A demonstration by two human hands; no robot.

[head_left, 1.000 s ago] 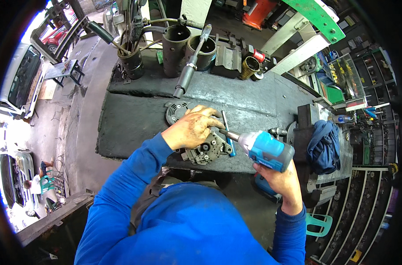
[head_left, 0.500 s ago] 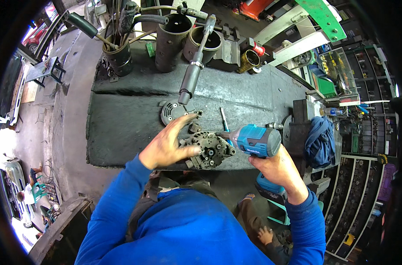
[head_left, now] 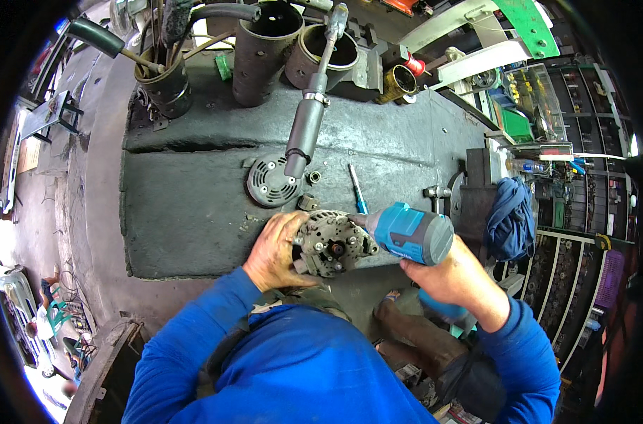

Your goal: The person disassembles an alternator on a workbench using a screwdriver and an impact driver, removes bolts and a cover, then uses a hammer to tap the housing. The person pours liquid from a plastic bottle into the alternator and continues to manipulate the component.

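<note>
A dirty metal alternator (head_left: 327, 253) rests near the bench's front edge, its round face with a centre hole turned up toward me. My left hand (head_left: 273, 249) is wrapped around its left side. My right hand (head_left: 445, 272) grips a teal and black cordless impact wrench (head_left: 410, 232); the tool's nose points left and meets the alternator's upper right edge, where the exact contact is hard to make out. Just beyond lie a round slotted cover (head_left: 275, 185), a small metal ring (head_left: 314, 177), a small dark block (head_left: 307, 203) and a blue-handled screwdriver (head_left: 356, 185).
A dark cylindrical tool with a metal rod (head_left: 306, 131) stretches over the bench (head_left: 187, 212). Metal cans (head_left: 265, 63) stand at the back. On the right are a dark metal block (head_left: 480, 169) and a blue cloth (head_left: 512, 219). Another person's leg (head_left: 413, 336) shows below the bench.
My left hand has come down from above the slotted cover and ring, and now clasps the alternator's left side. The impact wrench stays at the alternator's upper right. The view has shifted slightly.
</note>
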